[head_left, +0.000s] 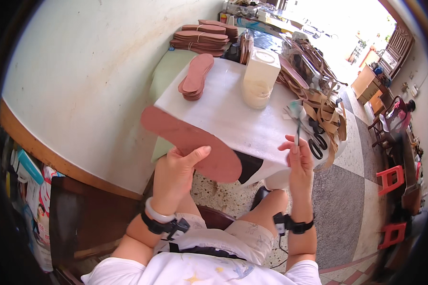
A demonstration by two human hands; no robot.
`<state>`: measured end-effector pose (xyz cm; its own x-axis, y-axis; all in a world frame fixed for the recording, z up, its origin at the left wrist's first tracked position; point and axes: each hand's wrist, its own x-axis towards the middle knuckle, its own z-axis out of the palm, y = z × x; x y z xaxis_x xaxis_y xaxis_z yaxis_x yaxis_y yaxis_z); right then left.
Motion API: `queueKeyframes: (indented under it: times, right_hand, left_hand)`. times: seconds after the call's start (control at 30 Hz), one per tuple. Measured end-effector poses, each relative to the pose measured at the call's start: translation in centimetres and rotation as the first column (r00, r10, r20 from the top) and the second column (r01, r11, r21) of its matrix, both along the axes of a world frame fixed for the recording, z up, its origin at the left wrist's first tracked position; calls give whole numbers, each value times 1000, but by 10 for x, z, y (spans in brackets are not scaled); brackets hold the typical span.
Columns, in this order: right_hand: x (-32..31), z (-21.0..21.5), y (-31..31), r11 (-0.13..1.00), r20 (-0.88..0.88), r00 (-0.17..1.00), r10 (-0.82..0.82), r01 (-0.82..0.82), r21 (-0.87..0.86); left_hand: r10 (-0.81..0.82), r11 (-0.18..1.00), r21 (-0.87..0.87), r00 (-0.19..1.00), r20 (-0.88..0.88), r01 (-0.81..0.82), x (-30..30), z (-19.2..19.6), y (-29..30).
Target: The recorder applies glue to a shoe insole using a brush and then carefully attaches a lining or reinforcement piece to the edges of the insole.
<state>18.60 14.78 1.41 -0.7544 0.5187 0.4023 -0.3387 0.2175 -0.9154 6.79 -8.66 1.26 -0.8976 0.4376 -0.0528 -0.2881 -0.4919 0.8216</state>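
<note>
My left hand [175, 172] grips a large reddish-brown insole [188, 137], thumb on its upper face and fingers hidden beneath. The insole is held tilted over the near left edge of the white-covered table [218, 116]. A slim brush [297, 127] with a pale teal head is pinched in my right hand [298, 159], over the table's right side and apart from the insole. A translucent square jug [262, 73] with cream-coloured stuff in its lower part stands on the table. Left of it lies a small pile of similar insoles [198, 76].
Tied stacks of insoles [202, 40] sit at the far left. Tan and brown strips [325, 111] heap along the table's right edge, near black loops [317, 145]. A wall [90, 85] borders the left. Red stools [391, 179] stand on the floor to the right.
</note>
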Motion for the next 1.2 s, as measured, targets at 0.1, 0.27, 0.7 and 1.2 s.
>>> queueKeyframes:
  times: [0.1,0.27,0.7,1.2]
  right_hand:
    - [15,14,16,943,151,988,37,-85,321]
    - [10,30,12,797,255,964,78,-214,564]
    - [11,23,9,643,302,945,125,-309,700]
    - [12,22,9,679,293,954,70,-260,687]
  left_hand:
    - [-148,989,-13,989,7,148,-4,1,-12]
    - [-265,960,-86,964,10,265,-4,3,-12]
    - [-257,966,-9,962,96,258,-8,5,-19]
    - [-188,977,-102,982,15,189,-9,-1,-12]
